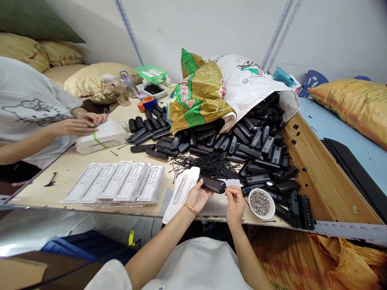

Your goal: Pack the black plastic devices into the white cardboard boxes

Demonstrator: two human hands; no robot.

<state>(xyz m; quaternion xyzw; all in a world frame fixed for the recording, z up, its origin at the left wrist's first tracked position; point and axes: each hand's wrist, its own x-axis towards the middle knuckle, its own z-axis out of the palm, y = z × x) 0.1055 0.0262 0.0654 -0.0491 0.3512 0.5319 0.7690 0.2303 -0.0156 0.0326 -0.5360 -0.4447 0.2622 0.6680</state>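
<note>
My left hand point(198, 196) grips a black oblong plastic case point(213, 185) with rounded ends, held above the near edge of the table. At the case's right end, my right hand point(236, 203) has thumb and fingers pinched together; anything between them is too small to make out. A white printed carton point(183, 189) lies flat beside my left forearm. Just right of my right hand stands a white bowl point(273, 207) of small shiny metal parts point(260, 202). Behind the held case is a heap of thin black sticks point(208, 165).
Many similar black cases point(249, 151) spill from a white woven sack point(238, 86) and a gold-green bag point(199, 98). White boxes point(130, 183) stand in a row at left. A co-worker's hands point(75, 125) touch a strapped box bundle point(102, 137). A wooden board point(326, 177) edges the right.
</note>
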